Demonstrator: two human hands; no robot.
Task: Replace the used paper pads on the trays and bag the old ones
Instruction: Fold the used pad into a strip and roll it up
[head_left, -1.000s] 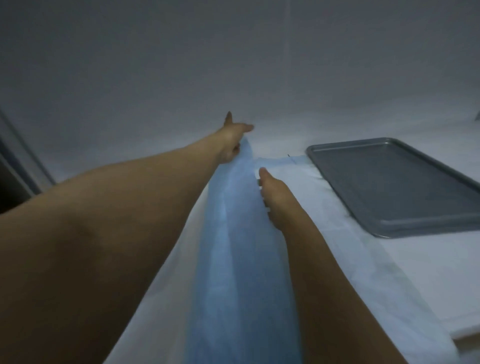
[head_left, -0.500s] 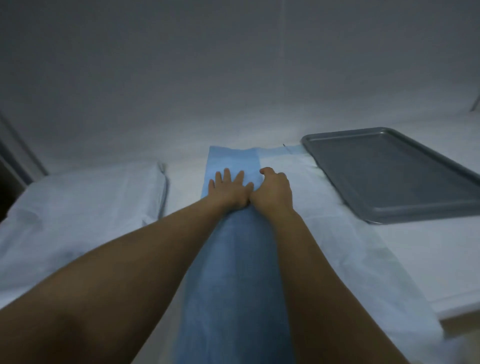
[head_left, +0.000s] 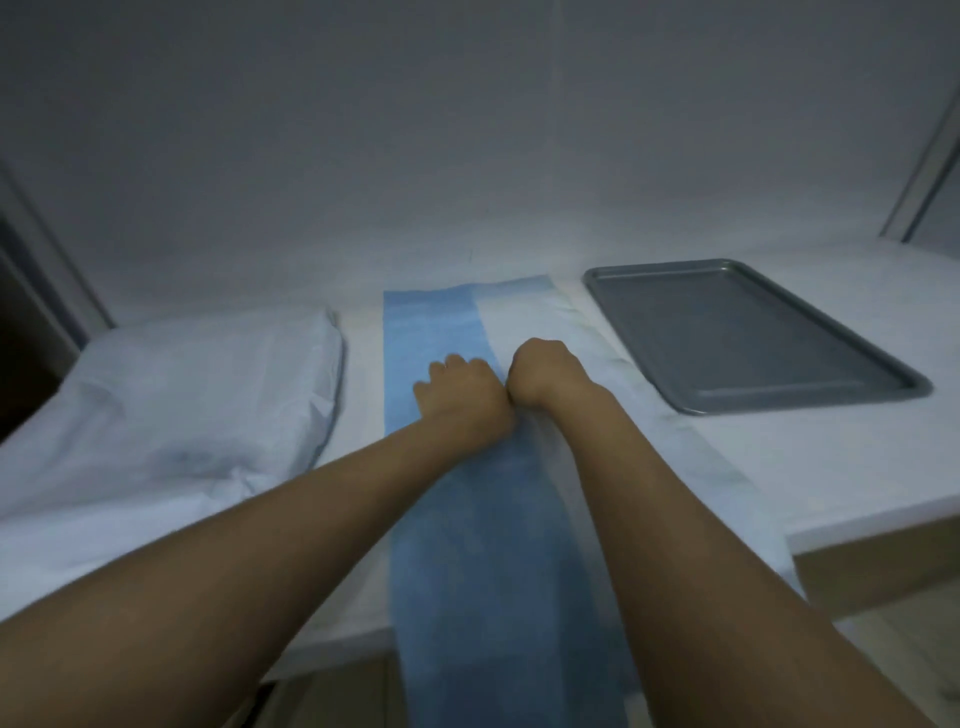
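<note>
A long pad (head_left: 441, 322) lies on the counter (head_left: 810, 457), from the back wall to the front edge, where its near end hangs down over the edge. One side of it is folded over, so a blue strip lies on top of the white face. Both hands rest on the middle of the pad, side by side and touching each other, right at the line where the blue meets the white.

The left hand (head_left: 462, 395) lies on the blue strip with bent fingers. The right hand (head_left: 545, 376) is curled like a fist at the fold edge. I cannot tell if either hand pinches the paper, because the fingertips are hidden under the knuckles. I think they are placed there to press or gather the fold so the pad becomes narrow.

The gray tray (head_left: 737, 332) stands just beside the pad on the right, with no pad in it. On the left lies a white crumpled bundle (head_left: 208, 395); whether it is the bag, I cannot say.
</note>
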